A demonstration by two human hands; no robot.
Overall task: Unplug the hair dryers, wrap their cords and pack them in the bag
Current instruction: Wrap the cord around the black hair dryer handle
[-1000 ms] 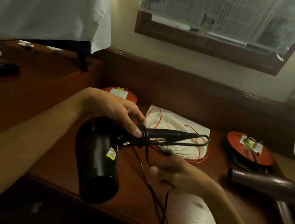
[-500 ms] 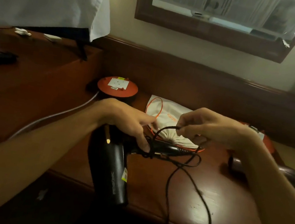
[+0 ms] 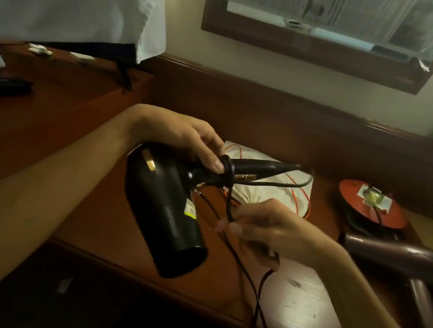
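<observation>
Black hair dryer (image 3: 166, 212): held above the wooden desk (image 3: 118, 221), barrel pointing to 5 o'clock, handle running to 3 o'clock. Your left hand (image 3: 184, 141) grips it at the handle joint, fingers curled over the top.

Black cord (image 3: 229, 192): one turn looped round the handle beside your left fingertips; the rest drops at 6 o'clock past the desk edge. Your right hand (image 3: 270, 231) pinches it just below the handle, thumb against fingertips.

Cream drawstring bag (image 3: 268, 193): flat on the desk behind the handle, at 12 o'clock from your right hand, orange string showing.

Second hair dryer (image 3: 401, 260), dark brown: lying on the desk at 3 o'clock.

Red cord reel (image 3: 372, 206): behind the second dryer.
</observation>
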